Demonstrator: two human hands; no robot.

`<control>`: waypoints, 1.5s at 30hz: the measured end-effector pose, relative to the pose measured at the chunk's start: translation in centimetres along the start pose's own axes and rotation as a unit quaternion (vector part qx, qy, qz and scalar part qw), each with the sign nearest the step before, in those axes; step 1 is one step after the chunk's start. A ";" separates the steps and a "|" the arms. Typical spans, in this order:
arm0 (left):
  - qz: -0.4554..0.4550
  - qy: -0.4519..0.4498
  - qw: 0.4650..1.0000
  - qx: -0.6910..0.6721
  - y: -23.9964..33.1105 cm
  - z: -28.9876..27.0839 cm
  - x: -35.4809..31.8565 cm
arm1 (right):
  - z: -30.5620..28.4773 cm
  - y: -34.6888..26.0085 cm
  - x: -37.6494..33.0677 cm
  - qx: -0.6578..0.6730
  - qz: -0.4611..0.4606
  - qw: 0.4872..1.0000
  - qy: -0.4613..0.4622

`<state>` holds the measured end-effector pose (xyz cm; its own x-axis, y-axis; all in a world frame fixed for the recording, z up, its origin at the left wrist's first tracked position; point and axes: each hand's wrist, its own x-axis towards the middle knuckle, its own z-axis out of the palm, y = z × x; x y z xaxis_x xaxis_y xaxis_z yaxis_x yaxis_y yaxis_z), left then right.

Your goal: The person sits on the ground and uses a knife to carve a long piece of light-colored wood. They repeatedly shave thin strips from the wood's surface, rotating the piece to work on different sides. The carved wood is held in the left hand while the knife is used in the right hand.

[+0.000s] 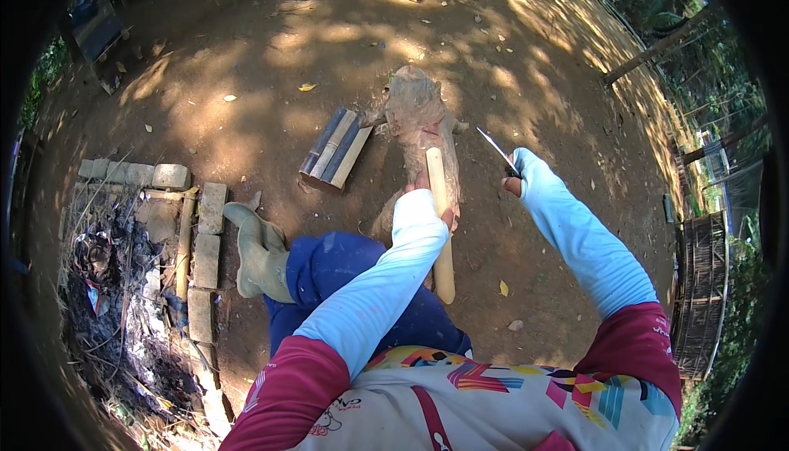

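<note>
My left hand (422, 202), in a light blue sleeve that reaches over the back of the hand, is closed round the middle of a pale wooden stick (444, 268). The stick's upper end leans on a rough tree stump (414, 104), and its lower end hangs beside my knee. A reddish cut mark shows on the stump just above the stick. Off to the right, my right hand (524, 175) grips a knife (496, 148) by its dark handle. Its bright blade points up and left, in the air, apart from the stick.
Left of the stump lies a low slatted block (339, 148) of dark and pale strips. A brick-edged fire pit (205, 274) with ash and a bamboo pole (184, 245) is at my left, beside my boot (261, 254). A woven bamboo panel (700, 295) stands far right.
</note>
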<state>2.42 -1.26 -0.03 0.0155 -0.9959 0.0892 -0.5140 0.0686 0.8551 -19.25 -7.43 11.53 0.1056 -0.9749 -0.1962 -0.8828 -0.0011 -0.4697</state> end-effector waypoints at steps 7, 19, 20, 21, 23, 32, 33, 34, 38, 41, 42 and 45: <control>-0.051 0.011 0.946 -0.319 -0.2 0.1 -0.9 | 8.4 -2.1 -3.2 0.476 0.047 0.873 0.093; 0.076 -0.080 0.963 -0.244 10.0 -15.6 -7.4 | -1.8 -19.0 -9.9 0.527 -0.228 0.816 0.062; 0.078 -0.059 0.961 -0.258 10.2 -16.0 -8.1 | -1.9 -19.6 -10.5 0.518 -0.231 0.822 0.056; 0.077 -0.056 0.956 -0.276 10.7 -16.8 -8.5 | -2.1 -20.3 -11.0 0.508 -0.234 0.827 0.050; 0.073 -0.055 0.943 -0.319 12.1 -18.4 -9.5 | -2.3 -21.1 -12.2 0.530 -0.235 0.815 0.009; 0.059 -0.030 0.912 -0.405 16.4 -23.5 -12.9 | -2.3 -23.7 -13.3 0.550 -0.265 0.791 -0.032; 0.054 -0.021 0.910 -0.411 16.3 -23.8 -13.3 | -2.5 -23.2 -13.1 0.554 -0.246 0.794 -0.047; 0.048 -0.010 0.908 -0.416 16.1 -24.2 -13.7 | -2.3 -22.8 -13.0 0.543 -0.255 0.798 -0.045; 0.051 -0.009 0.904 -0.424 15.9 -25.1 -14.1 | -2.9 -20.8 -14.1 0.506 -0.251 0.823 -0.058; 0.068 -0.013 0.905 -0.420 16.1 -26.3 -14.7 | -3.8 -20.4 -15.5 0.256 -0.342 0.904 0.006; 0.063 -0.012 0.897 -0.438 15.9 -26.7 -14.8 | -3.9 -20.5 -15.9 0.198 -0.375 0.905 0.029; 0.057 0.000 0.862 -0.504 15.2 -27.0 -15.3 | -4.7 -22.2 -18.3 0.152 -0.354 0.921 0.054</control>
<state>17.56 16.58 25.36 0.0136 -0.9793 0.2022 0.4944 0.1823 0.8499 -3.74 9.35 29.64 0.5457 -0.7698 0.3312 -0.4384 -0.5991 -0.6700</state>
